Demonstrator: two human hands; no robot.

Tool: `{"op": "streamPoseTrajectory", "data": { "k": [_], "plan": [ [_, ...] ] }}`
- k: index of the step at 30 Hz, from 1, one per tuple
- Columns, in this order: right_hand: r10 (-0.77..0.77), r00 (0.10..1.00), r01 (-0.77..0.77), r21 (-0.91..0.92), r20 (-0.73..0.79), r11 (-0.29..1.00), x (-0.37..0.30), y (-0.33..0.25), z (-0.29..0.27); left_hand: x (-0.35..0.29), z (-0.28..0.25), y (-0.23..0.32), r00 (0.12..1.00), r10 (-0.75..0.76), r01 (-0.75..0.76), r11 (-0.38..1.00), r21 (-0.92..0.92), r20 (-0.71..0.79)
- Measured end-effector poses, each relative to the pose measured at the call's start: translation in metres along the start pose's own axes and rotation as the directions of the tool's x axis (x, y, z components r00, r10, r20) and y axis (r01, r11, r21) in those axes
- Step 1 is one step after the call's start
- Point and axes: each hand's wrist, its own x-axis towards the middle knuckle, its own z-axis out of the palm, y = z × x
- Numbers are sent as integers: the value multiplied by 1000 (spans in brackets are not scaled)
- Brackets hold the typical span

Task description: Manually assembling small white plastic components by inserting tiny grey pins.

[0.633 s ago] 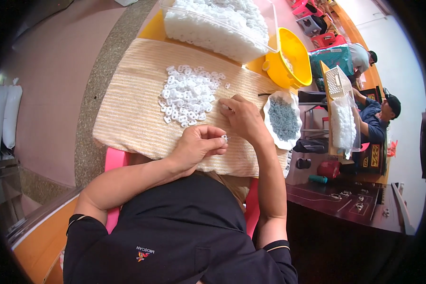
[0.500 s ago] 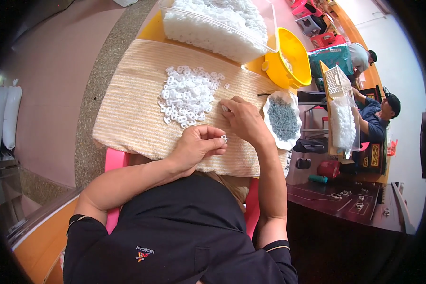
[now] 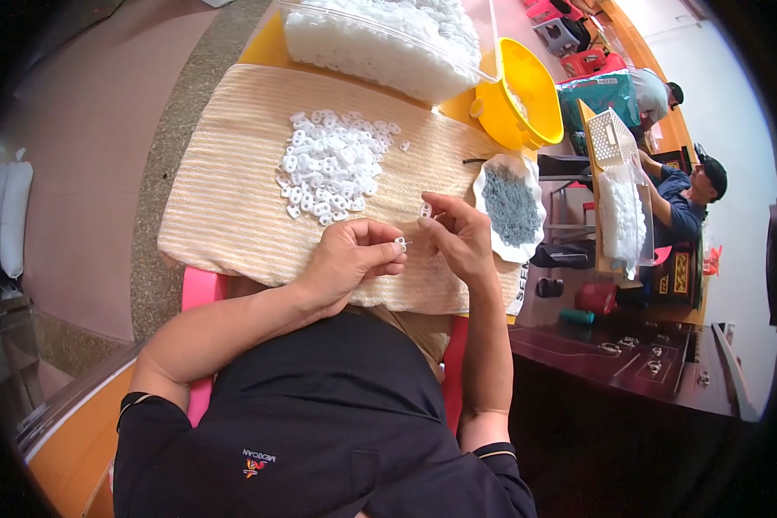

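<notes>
My left hand pinches a small white plastic piece between thumb and forefinger, and a thin pin-like bit sticks out of its side. Close by on the right, my right hand grips another white plastic piece with two holes, held upright at the fingertips. Beyond both hands a loose pile of white two-holed pieces lies on the striped cloth. To the right of my right hand, a white wavy-rimmed dish holds many tiny grey metal bits, too small to make out singly.
A clear bin heaped with white pieces stands at the far edge, beside a yellow basin. On the right a co-worker sits near a tray of white pieces; another person is farther back.
My right hand has lifted off the cloth and turned, now showing a white piece at its fingertips near my left hand. The left hand keeps its piece. The whole view has shifted slightly.
</notes>
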Motion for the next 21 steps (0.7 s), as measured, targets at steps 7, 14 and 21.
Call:
{"op": "streamPoseTrajectory", "data": {
  "k": [7, 14, 21],
  "plan": [
    [85, 996, -84, 118, -2, 989, -14, 11, 1, 0, 1, -1, 1000, -6, 6, 1000, -10, -7],
    [52, 999, -53, 165, 9, 985, -19, 5, 6, 1, 1, -1, 1000, -13, 13, 1000, 7, -27],
    [83, 995, -91, 176, 53, 980, -32, 5, 7, 1, 1, 0, 1000, -1, 2, 1000, 8, -20]
  ]
}}
